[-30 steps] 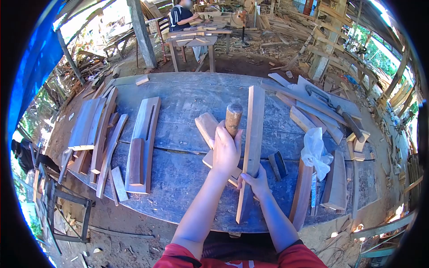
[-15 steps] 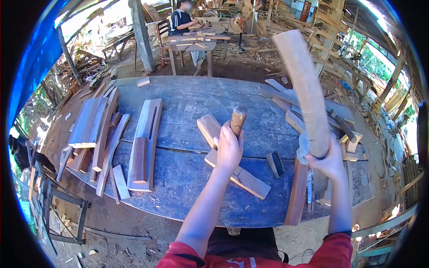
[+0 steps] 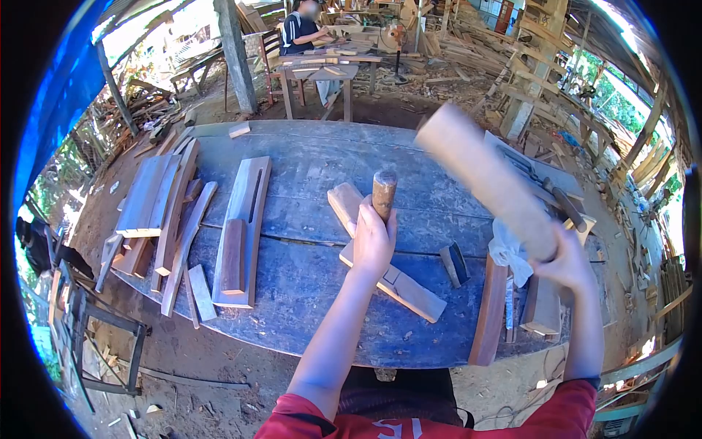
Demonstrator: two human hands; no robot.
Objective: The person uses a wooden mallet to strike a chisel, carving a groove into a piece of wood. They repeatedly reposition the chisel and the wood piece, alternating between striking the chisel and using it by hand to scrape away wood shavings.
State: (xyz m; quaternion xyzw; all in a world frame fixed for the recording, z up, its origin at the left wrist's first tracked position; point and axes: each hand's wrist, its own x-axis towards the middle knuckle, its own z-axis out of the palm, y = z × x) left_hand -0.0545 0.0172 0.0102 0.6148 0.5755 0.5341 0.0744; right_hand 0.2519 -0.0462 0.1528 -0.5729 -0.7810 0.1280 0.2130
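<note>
The left grip [image 3: 374,240] is wrapped round an upright handle [image 3: 384,192] over a block [image 3: 415,295] on the surface [image 3: 311,322]; the right grip [image 3: 564,262] clasps a blurred bar [image 3: 488,181] by its lower end, raised and tilted left.

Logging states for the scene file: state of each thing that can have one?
Left hand, closed around cylindrical handle
Cylindrical handle, upright, lower end hidden
Right hand, closed on lower end of wooden bar
Wooden bar, raised, tilted, motion-blurred
Plastic bag, crumpled, partly hidden
Slotted board, lying on worktable, dark wood block on top
Worktable, long gap across top
Fan, upright; can't tell if running
Blue tarp, hanging
</note>
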